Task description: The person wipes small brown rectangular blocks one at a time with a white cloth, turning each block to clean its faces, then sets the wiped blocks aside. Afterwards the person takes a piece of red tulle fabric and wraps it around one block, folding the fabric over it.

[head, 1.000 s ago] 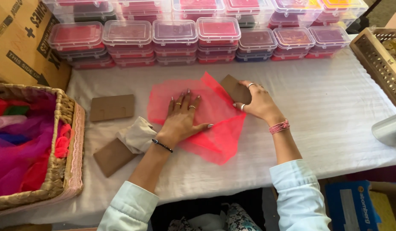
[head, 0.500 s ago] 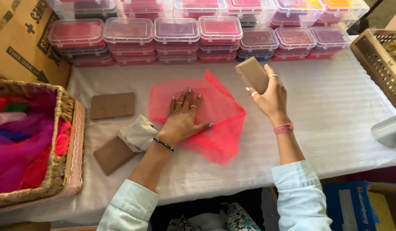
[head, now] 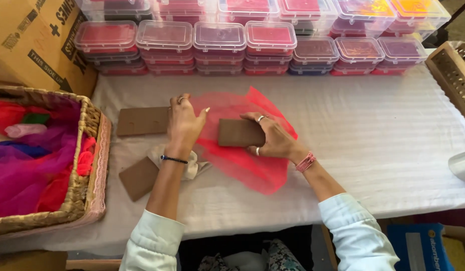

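Table [head: 368, 150], white ribbed cloth, spanned the whole view; wide bare stretch right of the work, none left. Back edge lined with stacked clear lidded tubs [head: 242, 42], reds, purples, orange, a wall that capped forward reach. Cardboard box [head: 26, 40] at far-left corner. Wicker basket [head: 87, 165] hard against left table edge, packed with pink, purple, red net fabric, probably stock kept within the left arm's swing. Wooden slatted crate [head: 453, 80] at right edge, well apart from the work. Red net square [head: 242, 160] lay flat at centre, one corner toward the tubs, one toward the near edge, spread wide likely so a card could sit inside it. Brown card piece [head: 240, 133] rested on the net near its middle, long side across. Right hand [head: 275, 138] partly curled over the card's right end, fingers on its top face, thumb below the edge: a light pin, not a closed grasp. Left hand [head: 185, 125] open, fingers spread and slightly raised, over the net's left margin, holding nothing; contact with net unclear. Two spare cards left of the net, one flat [head: 142, 120], one angled nearer [head: 139, 175], a crumpled beige cloth [head: 185, 163] just beside the left wrist. Tight on left, free on right.
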